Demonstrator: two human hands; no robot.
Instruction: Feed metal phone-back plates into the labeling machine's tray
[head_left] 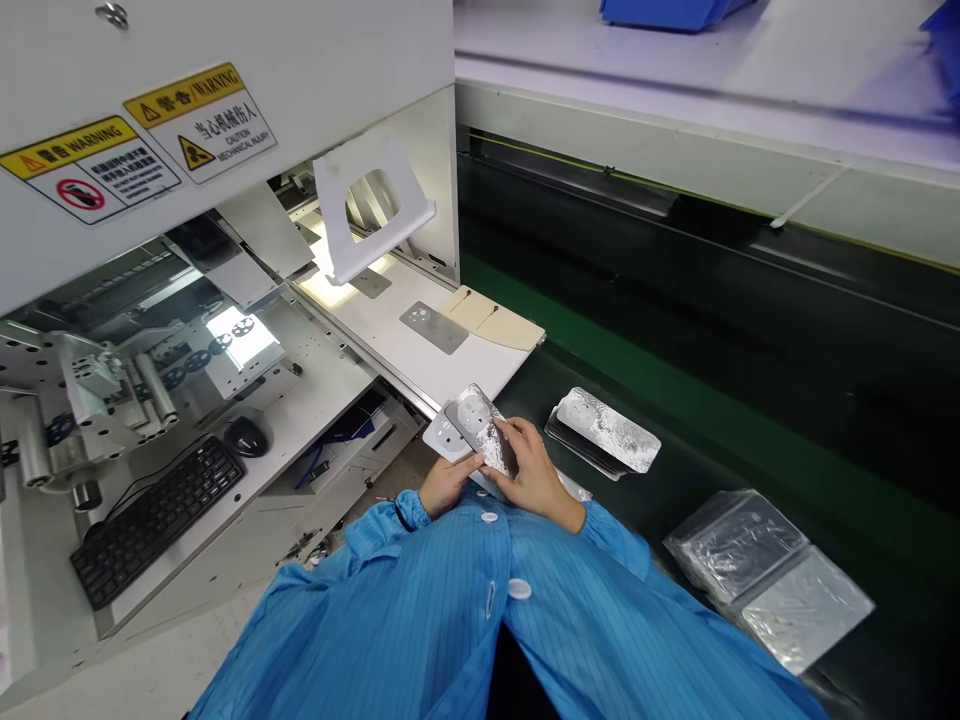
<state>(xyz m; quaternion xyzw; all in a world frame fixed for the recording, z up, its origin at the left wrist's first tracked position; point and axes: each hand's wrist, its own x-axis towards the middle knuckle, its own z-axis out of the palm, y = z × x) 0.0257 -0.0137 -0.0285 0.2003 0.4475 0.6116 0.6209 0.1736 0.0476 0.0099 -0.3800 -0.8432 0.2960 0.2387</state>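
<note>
Both my hands, in blue smock sleeves, hold phone back covers close to my chest. My left hand (pixel 448 484) grips a grey cover (pixel 441 434) from below. My right hand (pixel 531 468) is closed over a silver patterned cover (pixel 481 418) that lies on top of the grey one, fingers along its edge. Just to the right, a small stack of silver patterned covers (pixel 607 430) rests on the dark green conveyor belt (pixel 675 390).
A white machine stands at left with warning labels (pixel 142 140), a white feed tray (pixel 420 350) bearing a grey plate (pixel 433 327), a keyboard (pixel 157 518) and a mouse (pixel 246 436). Plastic-wrapped packs (pixel 772 575) lie on the belt at right. Blue bins (pixel 667 12) sit far back.
</note>
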